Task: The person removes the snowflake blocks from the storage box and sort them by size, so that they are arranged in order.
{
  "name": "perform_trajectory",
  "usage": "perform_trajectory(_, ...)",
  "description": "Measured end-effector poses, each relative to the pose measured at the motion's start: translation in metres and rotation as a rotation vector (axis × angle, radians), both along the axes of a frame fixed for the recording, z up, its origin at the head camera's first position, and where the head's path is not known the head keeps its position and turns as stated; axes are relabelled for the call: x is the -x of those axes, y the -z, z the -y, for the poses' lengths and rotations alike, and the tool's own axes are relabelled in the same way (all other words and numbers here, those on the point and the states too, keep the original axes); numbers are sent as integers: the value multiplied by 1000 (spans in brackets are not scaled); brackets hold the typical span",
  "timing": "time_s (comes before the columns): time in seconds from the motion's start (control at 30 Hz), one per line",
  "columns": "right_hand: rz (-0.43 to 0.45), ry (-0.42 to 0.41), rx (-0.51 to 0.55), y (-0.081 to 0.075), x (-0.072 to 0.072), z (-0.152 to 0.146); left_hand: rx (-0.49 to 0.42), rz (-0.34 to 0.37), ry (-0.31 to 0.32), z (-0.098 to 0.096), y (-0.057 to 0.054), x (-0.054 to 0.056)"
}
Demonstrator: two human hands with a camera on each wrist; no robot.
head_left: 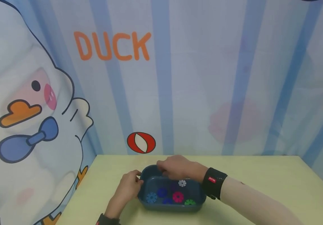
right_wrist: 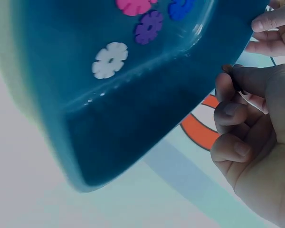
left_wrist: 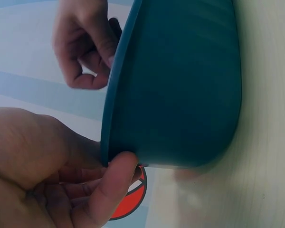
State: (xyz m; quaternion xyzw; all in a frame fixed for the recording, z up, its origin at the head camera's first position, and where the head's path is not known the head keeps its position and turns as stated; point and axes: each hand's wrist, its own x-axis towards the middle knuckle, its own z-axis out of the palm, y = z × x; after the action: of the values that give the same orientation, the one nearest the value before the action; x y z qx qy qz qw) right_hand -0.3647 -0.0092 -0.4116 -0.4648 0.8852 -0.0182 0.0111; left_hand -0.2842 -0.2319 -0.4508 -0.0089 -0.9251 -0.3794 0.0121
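Observation:
A dark teal plastic basin [head_left: 175, 207] stands on the table with several notched, flower-shaped plastic discs lying in it. My left hand [head_left: 129, 184] grips the basin's rim at its left end, fingers and thumb on either side of the wall. Over the far rim, my right hand [head_left: 176, 167] has its fingers curled and pinches a small dark brown piece [right_wrist: 237, 83] between thumb and forefinger; mostly hidden, its kind cannot be told. A white disc [head_left: 182, 183], a pink disc [head_left: 178, 197], a light blue disc [head_left: 151, 197] and a green disc [head_left: 190, 202] are among those inside.
The pale yellow table [head_left: 257, 184] reaches back to a hanging cloth [head_left: 195, 78] printed with stripes, a duck and a red-and-white ball. Both wrists wear black bands; the right band [head_left: 213, 183] overlaps the basin's right end in the head view.

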Motion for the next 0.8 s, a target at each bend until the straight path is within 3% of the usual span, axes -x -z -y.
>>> perform_trajectory(0.43, 75, 28, 131, 2, -5, -49, 2, 2, -26, -1, -1, -2)
perform_trajectory(0.8, 40, 56, 210, 9, -3, -75, 4, 26, -29, -2, 2, 0)
